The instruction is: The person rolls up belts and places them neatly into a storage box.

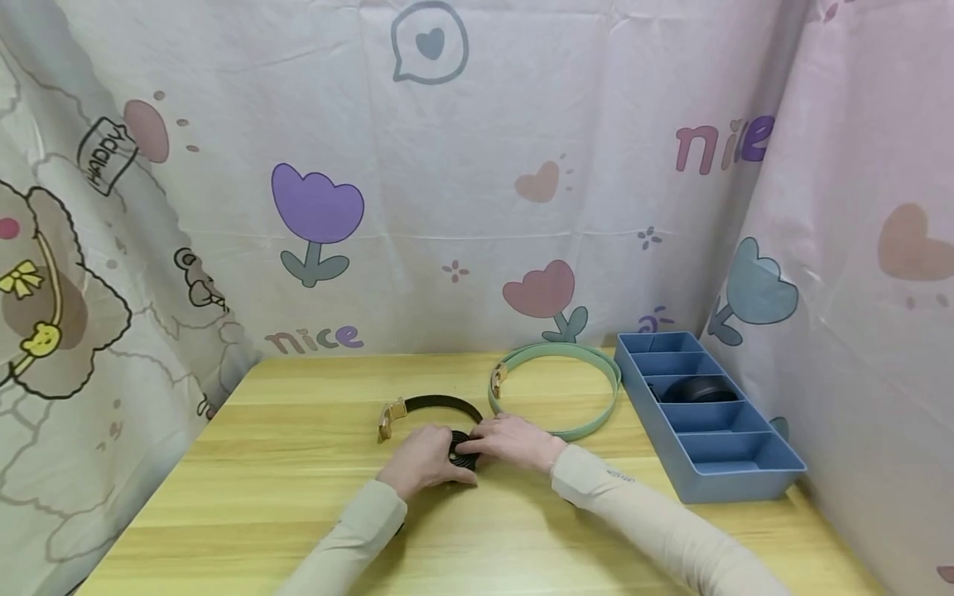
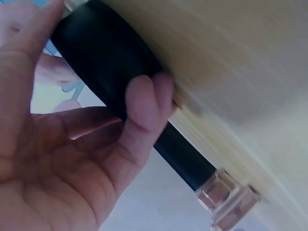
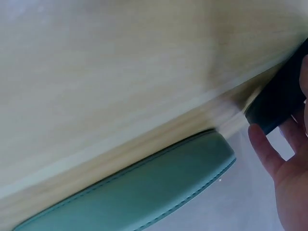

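A black belt point(image 2: 103, 53) is partly rolled into a tight coil standing on edge on the table; its free end curves back to a gold buckle point(image 1: 391, 415) at the left. My left hand point(image 1: 425, 462) grips the coil from the left, fingers and thumb curled around it, as the left wrist view shows. From the right, my right hand point(image 1: 516, 441) touches the coil with its fingers at the top and side. In the right wrist view the fingers point(image 3: 264, 147) lie against the black band point(image 3: 279, 94). How far they curl is partly hidden at that frame's edge.
A green belt point(image 1: 617, 389) lies in a wide loop behind my right hand, its gold buckle at the loop's left. At the right of the wooden table point(image 1: 246, 513) stands a blue compartment box point(image 1: 667, 447), with a coiled black item point(image 1: 701, 389) in its middle compartment. Patterned curtains surround the table.
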The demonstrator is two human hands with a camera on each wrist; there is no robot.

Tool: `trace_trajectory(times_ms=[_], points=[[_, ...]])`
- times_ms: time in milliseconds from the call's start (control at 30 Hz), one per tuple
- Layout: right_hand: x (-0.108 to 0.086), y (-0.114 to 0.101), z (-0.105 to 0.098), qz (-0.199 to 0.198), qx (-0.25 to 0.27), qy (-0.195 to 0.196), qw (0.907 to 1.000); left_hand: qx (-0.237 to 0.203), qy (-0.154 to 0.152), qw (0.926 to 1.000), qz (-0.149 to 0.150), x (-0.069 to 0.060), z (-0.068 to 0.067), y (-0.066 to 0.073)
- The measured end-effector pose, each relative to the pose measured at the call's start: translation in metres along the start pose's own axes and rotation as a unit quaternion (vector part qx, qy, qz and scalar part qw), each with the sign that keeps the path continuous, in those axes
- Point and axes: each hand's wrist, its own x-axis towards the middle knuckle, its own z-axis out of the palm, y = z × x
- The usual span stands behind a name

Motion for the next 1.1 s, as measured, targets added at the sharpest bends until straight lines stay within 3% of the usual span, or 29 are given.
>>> trace_trajectory(times_ms=[100,333,600,733,933,1100], points=[[-0.001,0.001,0.002,-0.003,0.002,-0.002,1.0000,0.015,0.003,0.9999,0.008,0.001,0.001,0.000],[-0.001,0.004,0.005,-0.010,0.022,0.016,0.9996,-0.006,-0.012,0.9988,0.047,0.002,0.000,-0.010],[0.001,-0.001,0.003,0.011,0.020,0.010,0.9997,0.016,0.001,0.9999,0.000,-0.001,0.001,-0.001],[0.000,-0.001,0.003,0.014,0.042,0.002,0.9990,0.014,-0.002,0.9999,0.006,0.000,0.001,-0.001],[-0.001,0.003,0.004,0.013,0.060,-0.002,0.9981,-0.020,-0.033,0.9987,0.033,0.002,-0.001,-0.010],[0.000,0.000,0.002,0.026,0.086,-0.001,0.9959,-0.014,-0.026,0.9995,0.008,0.002,-0.001,-0.008]])
